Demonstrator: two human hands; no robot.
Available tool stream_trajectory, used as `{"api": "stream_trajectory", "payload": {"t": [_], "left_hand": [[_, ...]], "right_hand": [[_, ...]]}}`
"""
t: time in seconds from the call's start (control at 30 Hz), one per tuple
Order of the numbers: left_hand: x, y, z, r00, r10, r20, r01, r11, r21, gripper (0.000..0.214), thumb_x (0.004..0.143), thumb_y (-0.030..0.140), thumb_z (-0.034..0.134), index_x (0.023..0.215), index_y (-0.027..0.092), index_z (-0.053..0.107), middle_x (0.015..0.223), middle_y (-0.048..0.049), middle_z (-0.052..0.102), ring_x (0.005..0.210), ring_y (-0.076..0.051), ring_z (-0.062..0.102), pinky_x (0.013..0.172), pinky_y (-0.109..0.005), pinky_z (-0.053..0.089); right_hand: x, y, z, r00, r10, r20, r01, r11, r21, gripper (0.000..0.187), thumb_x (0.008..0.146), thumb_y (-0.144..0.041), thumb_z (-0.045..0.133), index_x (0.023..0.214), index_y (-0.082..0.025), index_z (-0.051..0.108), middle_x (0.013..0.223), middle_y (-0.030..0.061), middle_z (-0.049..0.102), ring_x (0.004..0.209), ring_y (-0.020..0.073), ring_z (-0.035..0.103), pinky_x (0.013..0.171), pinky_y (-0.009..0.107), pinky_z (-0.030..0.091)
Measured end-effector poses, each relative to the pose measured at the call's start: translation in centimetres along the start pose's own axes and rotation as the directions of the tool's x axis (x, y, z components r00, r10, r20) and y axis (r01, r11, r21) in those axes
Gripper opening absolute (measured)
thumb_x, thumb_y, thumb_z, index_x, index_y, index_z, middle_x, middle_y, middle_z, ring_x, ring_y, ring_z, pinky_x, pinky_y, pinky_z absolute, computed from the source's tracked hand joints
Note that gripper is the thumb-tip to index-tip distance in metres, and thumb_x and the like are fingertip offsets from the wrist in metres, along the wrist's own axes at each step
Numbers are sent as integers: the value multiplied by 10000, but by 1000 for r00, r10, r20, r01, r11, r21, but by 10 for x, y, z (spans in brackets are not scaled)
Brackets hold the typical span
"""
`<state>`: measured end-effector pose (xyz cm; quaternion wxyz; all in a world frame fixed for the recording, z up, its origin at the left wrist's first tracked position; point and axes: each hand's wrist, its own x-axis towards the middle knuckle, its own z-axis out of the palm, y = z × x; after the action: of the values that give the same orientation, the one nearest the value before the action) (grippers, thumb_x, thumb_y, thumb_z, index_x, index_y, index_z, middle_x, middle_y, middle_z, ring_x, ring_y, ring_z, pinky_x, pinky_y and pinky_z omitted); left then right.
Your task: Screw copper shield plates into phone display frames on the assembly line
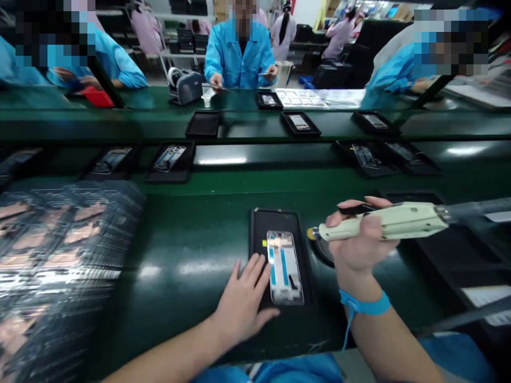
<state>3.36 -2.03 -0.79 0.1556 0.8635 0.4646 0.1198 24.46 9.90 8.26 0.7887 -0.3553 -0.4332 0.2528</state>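
Observation:
A phone frame point(284, 266) lies in a black tray point(279, 221) on the green bench in front of me. My left hand point(243, 300) rests flat on the tray's left side, fingers stretched out and touching the phone's edge. My right hand point(359, 239) is closed around a pale green electric screwdriver point(391, 222), held sideways with its tip pointing left, just right of the tray. A blue strap circles my right wrist. A small round dish point(321, 250) sits under the screwdriver tip.
Stacked black trays of copper-coloured parts point(59, 250) fill the left. More trays with phones point(170, 159) ride the conveyor beyond. Dark trays point(451, 250) stand at the right. Across the belt, a person in a blue coat point(239, 50) works beside a tape dispenser point(186, 85).

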Motion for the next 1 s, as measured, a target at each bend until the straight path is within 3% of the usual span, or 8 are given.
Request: {"api": "stream_trajectory", "payload": {"t": [0.13,0.23,0.3,0.4,0.57,0.63,0.8,1.0], "left_hand": [[75,-76,-21,971,-120,-209,142,985,93,609,939,458,631,1464,178,502,1578,-156,444,1526,-336,301,1231,-536,297],[131,-137,-45,902,-250,-352,300,949,95,433,985,353,539,1367,156,590,1484,-145,550,1476,-315,390,1214,-473,342],[152,-167,-58,865,-300,-402,365,926,96,425,990,351,515,1353,145,594,1458,-146,571,1439,-310,436,1200,-454,364],[154,-199,-76,788,-377,-487,476,874,94,458,984,346,494,1394,149,545,1469,-139,552,1418,-283,447,1199,-427,358],[123,-242,-108,495,-584,-644,760,650,-5,497,885,238,510,1309,-21,505,1461,-328,445,1473,-452,253,1167,-666,246],[116,-255,-117,424,-631,-650,807,588,-44,423,861,226,517,1202,-24,545,1374,-358,496,1445,-483,272,1123,-702,271],[116,-258,-124,444,-591,-674,779,625,-35,265,911,188,415,1088,67,571,1225,-272,595,1341,-381,443,1156,-601,292],[97,-214,-108,529,-421,-737,647,762,29,263,978,318,397,1028,134,579,1070,-198,629,1101,-336,581,1020,-500,433]], "right_hand": [[-4,13,-3,998,68,-3,-68,997,-31,307,789,-385,725,997,-203,592,784,0,668,460,133,576,418,276,485],[-11,24,-6,994,99,36,-97,994,-57,323,802,-364,753,1026,-185,603,822,16,681,489,137,603,447,282,510],[-13,29,-9,992,116,53,-112,991,-72,328,811,-357,758,1043,-185,603,841,18,684,508,135,615,474,285,525],[-13,34,-14,992,115,58,-111,991,-73,324,822,-346,759,1057,-189,600,851,20,686,519,134,619,487,285,532],[-12,37,-18,991,115,66,-111,991,-69,307,836,-327,760,1062,-195,599,868,23,694,522,129,619,486,276,536],[-12,36,-17,990,126,70,-120,989,-89,303,839,-332,758,1059,-191,604,870,28,697,529,129,619,479,268,535],[-11,35,-16,987,144,73,-134,983,-123,305,839,-355,749,1049,-187,606,844,27,703,532,130,620,481,256,533],[-13,39,-19,986,137,93,-120,978,-172,325,838,-379,751,1057,-181,617,824,26,703,567,146,640,523,270,540]]}}
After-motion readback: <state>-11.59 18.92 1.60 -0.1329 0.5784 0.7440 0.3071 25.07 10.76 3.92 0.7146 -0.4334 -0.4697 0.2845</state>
